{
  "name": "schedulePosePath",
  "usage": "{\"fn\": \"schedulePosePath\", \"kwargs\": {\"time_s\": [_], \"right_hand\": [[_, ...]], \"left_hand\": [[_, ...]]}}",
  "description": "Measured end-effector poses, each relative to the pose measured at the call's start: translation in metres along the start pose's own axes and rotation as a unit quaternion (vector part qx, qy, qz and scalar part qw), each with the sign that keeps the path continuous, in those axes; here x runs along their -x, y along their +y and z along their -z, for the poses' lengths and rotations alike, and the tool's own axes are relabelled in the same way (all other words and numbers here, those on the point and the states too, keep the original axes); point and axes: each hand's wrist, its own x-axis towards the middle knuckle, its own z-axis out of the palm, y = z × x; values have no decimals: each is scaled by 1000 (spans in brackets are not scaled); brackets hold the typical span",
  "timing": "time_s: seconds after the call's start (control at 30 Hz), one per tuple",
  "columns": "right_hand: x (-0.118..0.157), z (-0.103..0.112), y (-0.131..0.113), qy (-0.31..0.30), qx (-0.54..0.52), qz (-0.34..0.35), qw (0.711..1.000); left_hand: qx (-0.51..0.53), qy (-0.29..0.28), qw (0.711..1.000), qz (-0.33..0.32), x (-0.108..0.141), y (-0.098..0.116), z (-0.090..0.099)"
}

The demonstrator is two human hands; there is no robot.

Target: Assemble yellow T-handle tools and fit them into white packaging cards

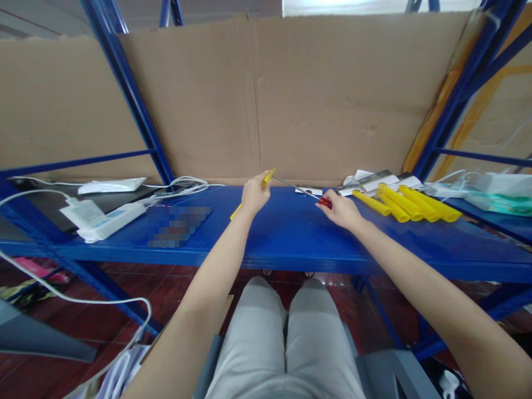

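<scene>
My left hand [254,195] is closed around a slim yellow piece [269,177], which slants up to the right and shows above and below the fist. My right hand [341,210] grips a screwdriver by its red handle [326,203]. The thin metal shaft points left and up, its tip close to the upper end of the yellow piece; whether they touch I cannot tell. Several yellow tubes [401,205] lie side by side just right of my right hand. Behind them rest white and grey flat pieces [374,180], and a small pale strip [308,190] lies near the back edge.
The blue shelf [286,238] spans the space in front of my knees, backed by a tall cardboard sheet [311,100]. A white power strip [112,221] with a plugged-in adapter and coiled white cables [187,185] lie at left. Blue uprights [137,105] frame the sides.
</scene>
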Motion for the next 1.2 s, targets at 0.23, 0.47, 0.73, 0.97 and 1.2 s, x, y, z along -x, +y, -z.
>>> {"fn": "schedulePosePath", "kwargs": {"time_s": [0.23,0.47,0.73,0.97,1.2], "right_hand": [[0,3,-4,-47,-9,9,999],[-2,-2,1,-6,-44,2,999],[-1,1,-1,8,24,-8,1000],[-1,0,-1,-11,-23,10,1000],[-1,-2,2,20,-35,9,999]], "left_hand": [[2,-1,1000,8,-1,1,1],[20,3,1000,-6,-1,-4,-3],[4,8,1000,-2,-1,-1,-2],[13,10,1000,-7,0,-3,-3],[4,22,1000,-7,0,-4,-4]]}}
